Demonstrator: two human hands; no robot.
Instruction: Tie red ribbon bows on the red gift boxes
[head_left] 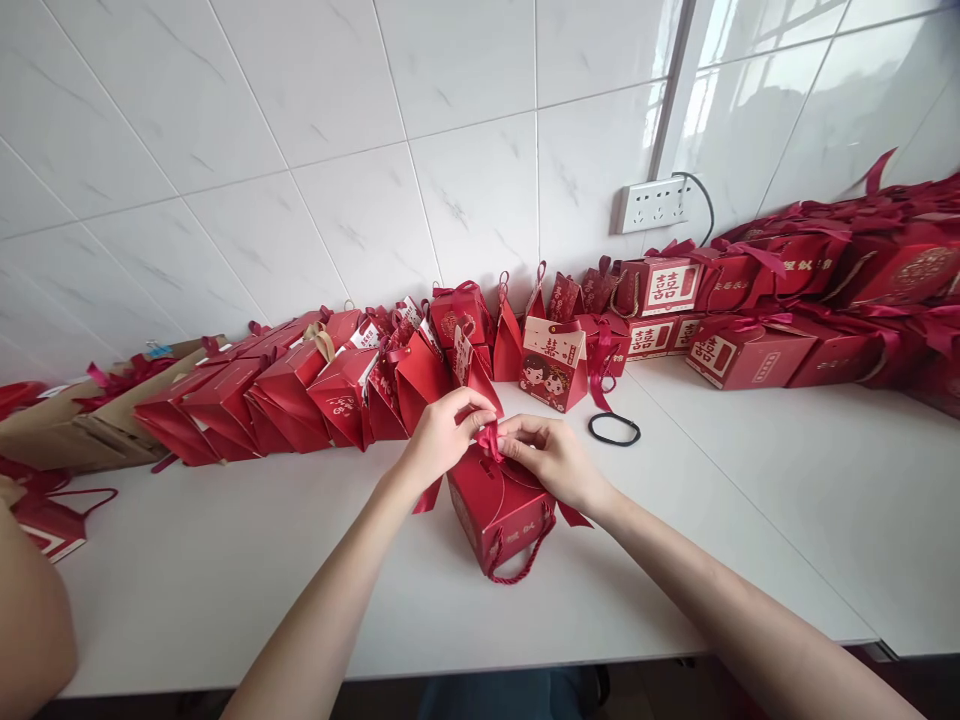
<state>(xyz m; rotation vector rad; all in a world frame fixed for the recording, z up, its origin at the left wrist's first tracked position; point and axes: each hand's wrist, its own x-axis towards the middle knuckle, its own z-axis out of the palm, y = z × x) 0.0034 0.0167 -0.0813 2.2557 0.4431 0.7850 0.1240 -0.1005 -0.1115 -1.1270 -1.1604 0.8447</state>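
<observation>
Ribbon-tying seems in hand, the left hand (441, 432) and right hand (553, 458) both pinching the red satin ribbon (491, 442) with narrowed fingers, the red gift box (495, 512) just below them, and tightening likely calls for an even, gentle pull

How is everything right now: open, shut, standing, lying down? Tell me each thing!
Red ribbon: bunched, ends loose; knot unclear
Left hand: pinching the ribbon
Right hand: pinching the ribbon
Red gift box beneath: top closed
Rope handle: drooping
Black elastic loop: lying flat
Cartoon-couple box: standing upright
</observation>
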